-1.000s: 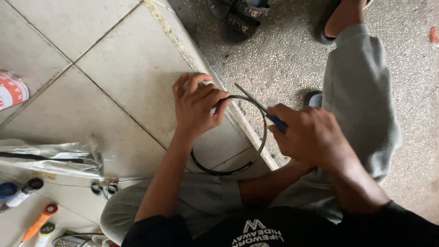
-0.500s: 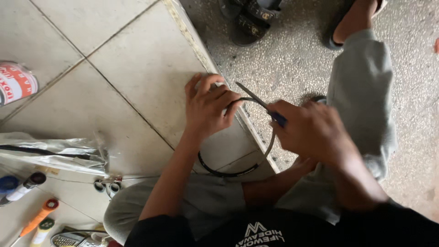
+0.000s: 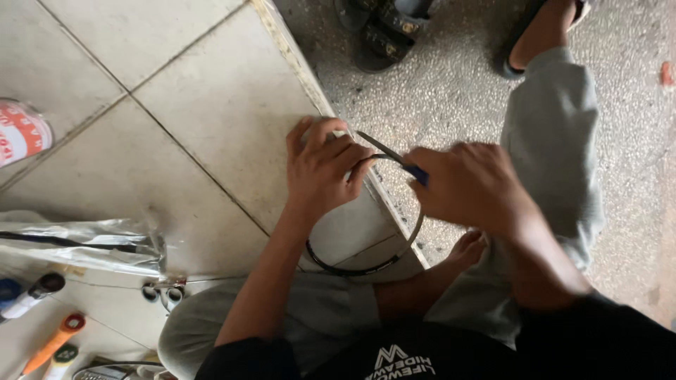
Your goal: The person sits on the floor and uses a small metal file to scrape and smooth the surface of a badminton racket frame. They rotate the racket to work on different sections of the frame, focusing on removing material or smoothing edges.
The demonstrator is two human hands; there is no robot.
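Note:
My left hand (image 3: 322, 169) pinches the upper part of a thin black cable loop (image 3: 366, 267) over the tiled step. My right hand (image 3: 472, 186) grips a blue-handled plier-like tool (image 3: 394, 156) whose dark jaws point up-left toward my left fingertips. The two hands nearly touch at the top of the loop. The loop hangs down over my grey-trousered knees, its lower arc lying across the tile edge. The jaw tips are partly hidden behind my left fingers.
A beige tiled floor (image 3: 211, 105) ends at a raised edge beside speckled grey concrete (image 3: 451, 84). Dark sandals (image 3: 380, 32) lie at the top. A red-and-white can (image 3: 21, 130), a plastic bag with black cable (image 3: 77, 239), an orange-handled tool (image 3: 53, 341) and a marker (image 3: 32, 295) sit at left.
The view has shifted slightly. My left fingers have regripped the loop's top and my right hand with the tool has drawn closer to them.

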